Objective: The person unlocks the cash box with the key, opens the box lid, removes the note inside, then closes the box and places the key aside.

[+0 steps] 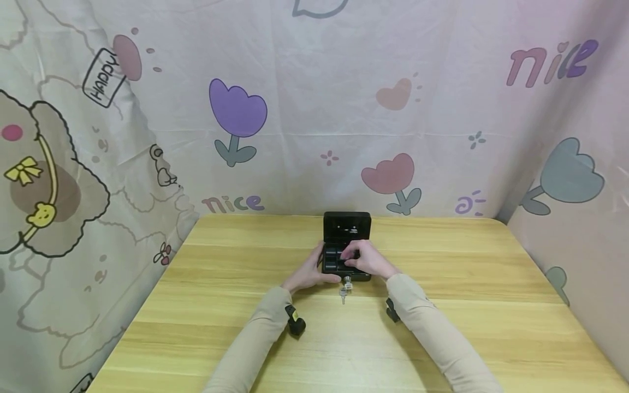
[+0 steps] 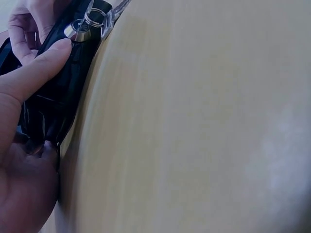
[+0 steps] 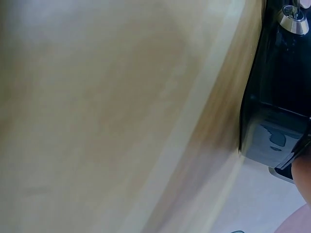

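A black box (image 1: 362, 277) stands near the far edge of the wooden table (image 1: 236, 245), roughly at the middle of its width, with its lid (image 1: 346, 222) raised upright at the back. The left hand (image 1: 311, 273) grips the box at its left side, the thumb lying along the front wall with its tip just beside the round silver lock (image 2: 77, 33). Keys (image 1: 343, 295) hang from that lock on a metal ring (image 2: 95, 18). The right hand (image 1: 369, 260) reaches in over the box's right part, fingers and thumb bent towards each other above the dark compartments (image 1: 331, 258); whether they pinch anything cannot be told. Both arms wear beige sleeves, with a small black device at each wrist. Behind the table hangs a pale cloth (image 1: 314, 109) printed with tulips, hearts and the word "nice".
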A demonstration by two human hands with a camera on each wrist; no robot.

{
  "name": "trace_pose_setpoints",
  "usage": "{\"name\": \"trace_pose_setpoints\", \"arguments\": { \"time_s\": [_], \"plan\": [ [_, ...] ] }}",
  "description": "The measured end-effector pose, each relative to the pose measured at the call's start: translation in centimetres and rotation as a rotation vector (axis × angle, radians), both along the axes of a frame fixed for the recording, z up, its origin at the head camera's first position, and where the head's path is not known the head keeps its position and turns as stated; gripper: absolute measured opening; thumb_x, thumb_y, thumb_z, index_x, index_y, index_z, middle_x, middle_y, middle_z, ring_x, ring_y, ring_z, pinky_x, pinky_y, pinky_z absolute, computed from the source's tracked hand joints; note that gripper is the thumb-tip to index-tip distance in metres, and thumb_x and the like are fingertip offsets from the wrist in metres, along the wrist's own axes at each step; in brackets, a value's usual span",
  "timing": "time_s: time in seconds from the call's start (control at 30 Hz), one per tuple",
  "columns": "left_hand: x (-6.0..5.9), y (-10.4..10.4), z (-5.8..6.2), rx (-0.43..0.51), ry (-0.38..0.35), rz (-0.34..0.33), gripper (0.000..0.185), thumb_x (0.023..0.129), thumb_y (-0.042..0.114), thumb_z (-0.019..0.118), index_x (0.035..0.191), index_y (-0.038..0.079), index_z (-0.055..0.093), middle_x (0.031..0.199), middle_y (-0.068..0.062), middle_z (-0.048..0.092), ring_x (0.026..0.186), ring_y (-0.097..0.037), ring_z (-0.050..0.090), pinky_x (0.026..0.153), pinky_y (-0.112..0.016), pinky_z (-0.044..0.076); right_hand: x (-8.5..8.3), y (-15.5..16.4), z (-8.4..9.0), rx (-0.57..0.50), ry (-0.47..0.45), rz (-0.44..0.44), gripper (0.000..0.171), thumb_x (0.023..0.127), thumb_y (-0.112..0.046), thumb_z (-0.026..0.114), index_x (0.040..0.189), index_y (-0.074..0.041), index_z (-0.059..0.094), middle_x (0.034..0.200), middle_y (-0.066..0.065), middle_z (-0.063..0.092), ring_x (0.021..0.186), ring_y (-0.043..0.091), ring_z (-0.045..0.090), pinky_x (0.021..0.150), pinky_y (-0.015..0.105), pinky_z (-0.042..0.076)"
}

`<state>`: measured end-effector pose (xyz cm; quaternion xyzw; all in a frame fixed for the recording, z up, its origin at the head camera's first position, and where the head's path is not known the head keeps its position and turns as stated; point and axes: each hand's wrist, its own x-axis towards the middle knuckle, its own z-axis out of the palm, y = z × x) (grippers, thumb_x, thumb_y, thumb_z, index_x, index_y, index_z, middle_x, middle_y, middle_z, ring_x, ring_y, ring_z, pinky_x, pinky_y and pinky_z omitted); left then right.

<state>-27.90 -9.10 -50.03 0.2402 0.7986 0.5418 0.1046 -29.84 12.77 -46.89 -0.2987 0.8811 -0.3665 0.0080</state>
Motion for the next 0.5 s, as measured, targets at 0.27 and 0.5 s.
{"name": "trace_pose_setpoints", "arguments": {
  "time_s": [0.27, 0.5],
  "plan": [
    [0.2, 0.05, 0.07, -0.036, -0.013, 0.036, 0.11, 0.079, 0.019, 0.086, 0.162, 0.019, 0.013, 0.168, -0.01, 0.024, 0.156, -0.03, 0.022, 0.126, -0.055, 0.023, -0.01, 0.06, 0.07, 0.004, -0.001, 0.012, 0.012, 0.084, 0.005, 0.074, 0.093, -0.003, 0.076, 0.091, 0.009, 0.074, 0.083, 0.014, 0.067, 0.078, 0.028, 0.059],
    [-0.02, 0.03, -0.35, -0.042, 0.008, 0.044, 0.109, 0.078, 0.018, 0.087, 0.161, 0.019, 0.016, 0.165, -0.01, 0.03, 0.152, -0.028, 0.029, 0.127, -0.053, 0.022, 0.02, 0.09, 0.08, -0.008, 0.021, 0.025, 0.012, 0.084, 0.006, 0.073, 0.093, -0.001, 0.076, 0.091, 0.01, 0.075, 0.081, 0.013, 0.068, 0.077, 0.027, 0.059]
  ]
}}
